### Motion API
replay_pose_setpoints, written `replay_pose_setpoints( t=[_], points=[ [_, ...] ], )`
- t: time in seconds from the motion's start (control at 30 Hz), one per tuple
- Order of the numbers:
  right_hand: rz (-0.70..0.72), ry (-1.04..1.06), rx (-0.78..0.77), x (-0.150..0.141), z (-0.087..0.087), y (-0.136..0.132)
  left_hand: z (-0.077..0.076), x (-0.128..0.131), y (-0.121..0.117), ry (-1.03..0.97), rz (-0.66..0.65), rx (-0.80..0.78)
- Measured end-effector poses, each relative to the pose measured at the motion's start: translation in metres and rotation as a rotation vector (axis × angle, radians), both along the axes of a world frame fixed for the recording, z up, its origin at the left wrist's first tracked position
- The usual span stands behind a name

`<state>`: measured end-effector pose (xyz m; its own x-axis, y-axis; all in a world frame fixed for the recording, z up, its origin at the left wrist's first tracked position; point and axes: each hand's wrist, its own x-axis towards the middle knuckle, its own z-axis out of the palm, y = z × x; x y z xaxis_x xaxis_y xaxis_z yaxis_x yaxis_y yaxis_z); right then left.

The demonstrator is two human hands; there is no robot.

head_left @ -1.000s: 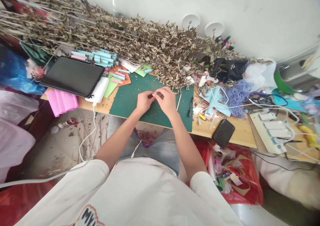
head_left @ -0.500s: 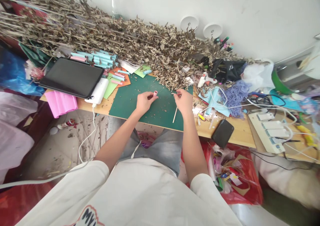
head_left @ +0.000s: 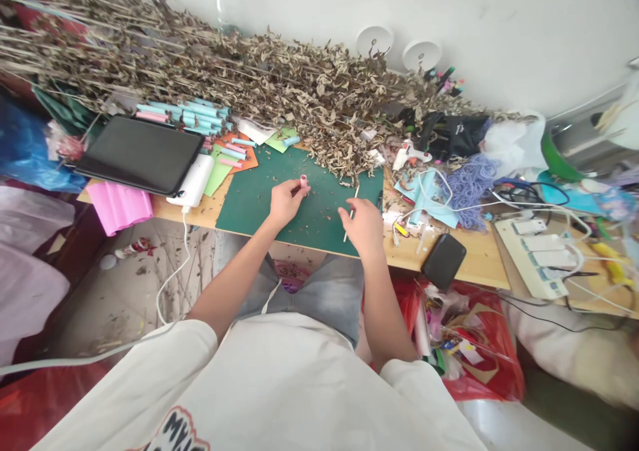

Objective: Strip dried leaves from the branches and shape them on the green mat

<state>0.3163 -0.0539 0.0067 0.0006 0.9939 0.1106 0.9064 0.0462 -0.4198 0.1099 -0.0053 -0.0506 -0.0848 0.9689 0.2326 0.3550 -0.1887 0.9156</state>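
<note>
My left hand point(head_left: 287, 203) is closed around a small pink paper tube point(head_left: 303, 181), whose open end faces up above the green cutting mat point(head_left: 272, 191). On the mat's right side lies a thin pale stick point(head_left: 356, 191). My right hand point(head_left: 364, 228) is over this stick, thumb and forefinger apart, covering part of its length. Dried leaves point(head_left: 344, 161) spill onto the mat's far edge, just beyond my hands.
Blue paper tubes point(head_left: 202, 115) are heaped behind a black tablet point(head_left: 142, 153). A white power bank point(head_left: 192, 183) sits beside it. To the right are a glue gun point(head_left: 409, 153), purple yarn point(head_left: 469, 185), a black phone-like device point(head_left: 443, 261) and a power strip point(head_left: 532, 258).
My right hand has drawn toward me and its fingers have parted, uncovering the stick's far end. My left hand, still on the pink tube, has shifted slightly left and away from me.
</note>
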Motion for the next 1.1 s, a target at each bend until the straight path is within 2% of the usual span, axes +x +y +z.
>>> replay_pose_setpoints(
  t=[0.1,0.33,0.5,0.67,0.8,0.97,1.1],
  points=[
    [-0.102,-0.020,0.046,0.000,-0.002,-0.009,0.004,0.000,0.000,-0.031,0.004,-0.004],
    [0.120,-0.069,-0.072,-0.037,-0.013,-0.013,0.009,0.000,-0.001,-0.085,0.050,0.021],
    [0.210,0.012,-0.050,-0.051,-0.018,0.012,0.009,0.001,-0.002,-0.093,0.087,0.017],
    [0.233,0.159,-0.028,-0.057,-0.027,0.044,0.009,0.000,-0.001,-0.065,0.112,0.016],
    [0.255,0.029,-0.016,-0.070,-0.024,0.047,0.005,0.000,0.001,-0.071,0.104,0.017],
    [0.261,-0.125,-0.086,-0.079,-0.015,0.047,-0.001,-0.001,0.002,-0.039,0.092,0.084],
    [0.204,-0.056,-0.045,-0.066,-0.012,0.057,-0.003,0.000,0.001,0.017,0.038,0.091]
  ],
)
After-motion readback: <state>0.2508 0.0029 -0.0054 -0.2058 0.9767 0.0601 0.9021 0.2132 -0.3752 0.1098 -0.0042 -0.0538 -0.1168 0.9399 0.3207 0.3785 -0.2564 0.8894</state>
